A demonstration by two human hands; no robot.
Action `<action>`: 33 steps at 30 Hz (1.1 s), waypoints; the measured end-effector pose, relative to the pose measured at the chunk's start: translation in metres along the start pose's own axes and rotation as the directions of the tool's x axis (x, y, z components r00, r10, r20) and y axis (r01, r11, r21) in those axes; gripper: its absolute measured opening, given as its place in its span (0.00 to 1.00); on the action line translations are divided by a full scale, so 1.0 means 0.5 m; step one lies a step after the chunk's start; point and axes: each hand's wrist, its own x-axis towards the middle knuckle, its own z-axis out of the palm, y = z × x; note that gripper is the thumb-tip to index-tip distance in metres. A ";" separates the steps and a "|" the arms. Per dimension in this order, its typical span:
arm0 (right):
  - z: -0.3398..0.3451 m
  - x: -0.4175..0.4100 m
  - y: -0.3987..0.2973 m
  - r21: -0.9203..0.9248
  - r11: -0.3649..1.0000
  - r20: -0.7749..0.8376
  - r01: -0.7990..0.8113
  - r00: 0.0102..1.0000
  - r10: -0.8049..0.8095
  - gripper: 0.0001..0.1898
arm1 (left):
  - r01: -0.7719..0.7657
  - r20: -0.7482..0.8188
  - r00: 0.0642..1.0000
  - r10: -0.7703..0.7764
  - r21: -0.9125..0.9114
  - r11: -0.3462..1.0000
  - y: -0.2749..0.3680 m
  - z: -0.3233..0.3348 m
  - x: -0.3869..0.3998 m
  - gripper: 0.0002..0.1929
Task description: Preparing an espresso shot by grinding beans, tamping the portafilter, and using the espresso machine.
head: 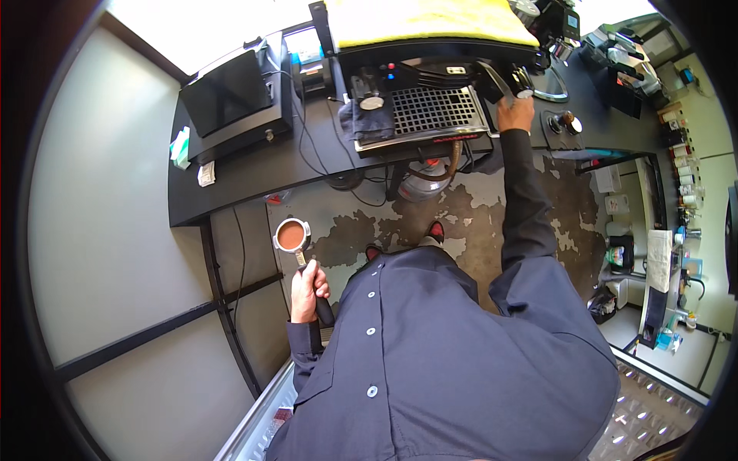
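My left hand (309, 291) grips the black handle of a portafilter (292, 235), held level at my left side. Brown ground coffee with a flat surface fills its basket. My right hand (515, 114) reaches to the right front of an espresso machine (455, 137), beside a shiny metal steam wand (494, 79) and a round-ended knob (523, 92). Its fingertips are partly hidden, so whether it holds or only touches something is unclear. Left of that hand lies the square-holed drip tray grate (432, 109). A small glass (369, 95) stands on a dark folded cloth (377, 122) at the grate's left end.
A tamper (567, 123) sits on a mat right of my right hand. A yellow towel (426, 26) covers the machine's top. Left on the black counter (248, 187) are a monitor (228, 92) and loose cables. A large bottle (426, 183) stands on the floor below.
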 end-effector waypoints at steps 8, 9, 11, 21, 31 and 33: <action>0.011 -0.155 -0.417 0.399 0.911 0.557 0.108 0.761 -0.334 0.32 | 0.025 -0.003 1.000 -0.026 -0.123 0.992 -0.016 -0.029 0.004 0.19; 0.047 -0.153 -0.456 0.378 0.921 0.606 0.095 0.726 -0.324 0.35 | 0.033 0.007 0.999 -0.032 -0.112 0.993 -0.014 -0.032 0.003 0.19; 0.140 -0.209 -0.502 0.035 0.990 0.580 0.136 0.804 -0.131 0.41 | 0.021 0.003 1.000 -0.021 -0.061 0.998 -0.007 -0.037 0.013 0.18; 0.146 -0.163 -0.387 0.240 0.955 0.434 0.175 0.861 -0.267 0.17 | -0.061 -0.022 0.998 0.059 -0.104 0.993 -0.023 -0.057 -0.006 0.17; 0.112 -0.173 -0.407 -0.003 0.966 0.707 0.259 0.683 -0.181 0.18 | -0.006 -0.008 1.000 0.005 -0.130 0.991 -0.034 -0.070 0.025 0.17; 0.145 -0.248 -0.435 0.189 0.869 0.503 0.457 0.716 -0.485 0.19 | -0.019 0.022 1.000 0.021 -0.103 0.995 -0.018 -0.053 0.034 0.17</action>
